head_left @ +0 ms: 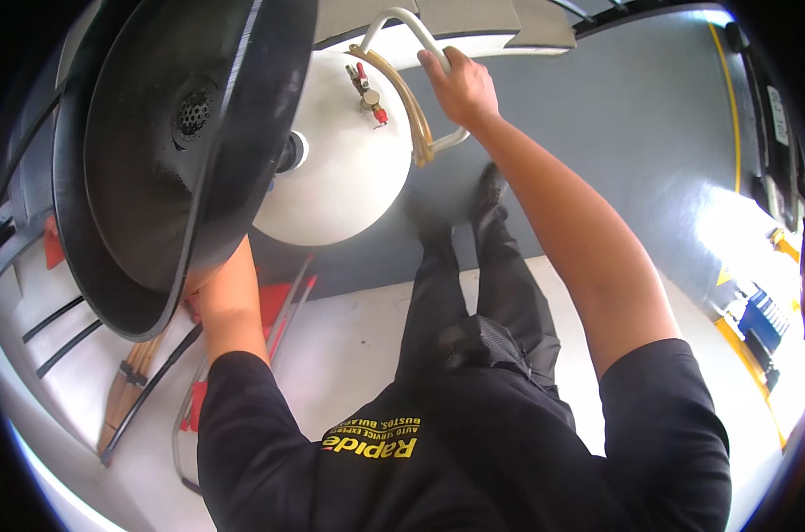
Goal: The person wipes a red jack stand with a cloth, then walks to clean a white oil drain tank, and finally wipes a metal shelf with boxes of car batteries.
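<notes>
A white round tank (345, 199) stands on the floor ahead of my feet, with a wide black drain pan (141, 168) tilted above its left side. A perforated drain (195, 115) sits inside the pan. My right hand (465, 87) is closed around the tank's white curved handle (406, 19). A tan hose (402, 84) hangs looped along that handle, left of the hand. Brass fittings with red levers (368, 99) rise from the tank's top. My left forearm (234, 310) reaches up behind the pan's lower edge, which hides the fingers of that hand.
At left, a red-and-grey metal frame (283, 324) and tan strips beside a black bar (136, 377) lie near the wall. Yellow-and-blue equipment (762, 319) stands at the right. A yellow line (730, 106) runs along the grey floor (615, 133). My legs are below the tank.
</notes>
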Demonstrator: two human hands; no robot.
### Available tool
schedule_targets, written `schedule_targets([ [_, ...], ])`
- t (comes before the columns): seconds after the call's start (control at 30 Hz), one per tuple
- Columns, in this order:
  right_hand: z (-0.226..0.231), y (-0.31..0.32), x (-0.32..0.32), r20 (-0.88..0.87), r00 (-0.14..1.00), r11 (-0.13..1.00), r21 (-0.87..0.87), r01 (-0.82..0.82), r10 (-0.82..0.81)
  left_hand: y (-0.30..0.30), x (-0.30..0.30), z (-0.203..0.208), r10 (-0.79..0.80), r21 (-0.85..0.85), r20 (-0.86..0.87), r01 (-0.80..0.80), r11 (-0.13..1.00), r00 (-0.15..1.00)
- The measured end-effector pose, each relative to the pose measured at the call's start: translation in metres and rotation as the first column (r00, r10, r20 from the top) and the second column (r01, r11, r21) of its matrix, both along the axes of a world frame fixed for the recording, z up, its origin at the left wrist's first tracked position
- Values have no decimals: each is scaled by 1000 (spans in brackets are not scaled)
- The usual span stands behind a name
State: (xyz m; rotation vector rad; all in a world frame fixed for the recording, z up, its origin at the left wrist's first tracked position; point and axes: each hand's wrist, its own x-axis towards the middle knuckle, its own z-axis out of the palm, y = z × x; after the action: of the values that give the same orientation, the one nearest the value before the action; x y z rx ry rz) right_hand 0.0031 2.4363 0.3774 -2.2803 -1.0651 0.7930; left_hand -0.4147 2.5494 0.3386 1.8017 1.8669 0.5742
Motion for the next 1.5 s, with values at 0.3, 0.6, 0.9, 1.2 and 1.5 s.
schedule_targets([
  [0.3,-15,-1,0,-40,998,995,87,50,-47,-67,32,1,120,111,-101,-109,988,988],
  [0.6,-19,1,0,-21,999,987,149,52,-50,-176,119,3,77,276,-422,47,960,903],
  [0.9,-16,0,4,-83,996,991,125,38,-27,-167,186,14,-288,204,-563,469,859,774],
  [1.2,-11,-3,4,-116,993,992,120,30,-16,-88,226,5,-163,367,-350,296,882,922],
  [1.5,-9,-4,4,-134,991,994,105,28,-13,10,245,-9,164,340,-384,-26,940,909],
])
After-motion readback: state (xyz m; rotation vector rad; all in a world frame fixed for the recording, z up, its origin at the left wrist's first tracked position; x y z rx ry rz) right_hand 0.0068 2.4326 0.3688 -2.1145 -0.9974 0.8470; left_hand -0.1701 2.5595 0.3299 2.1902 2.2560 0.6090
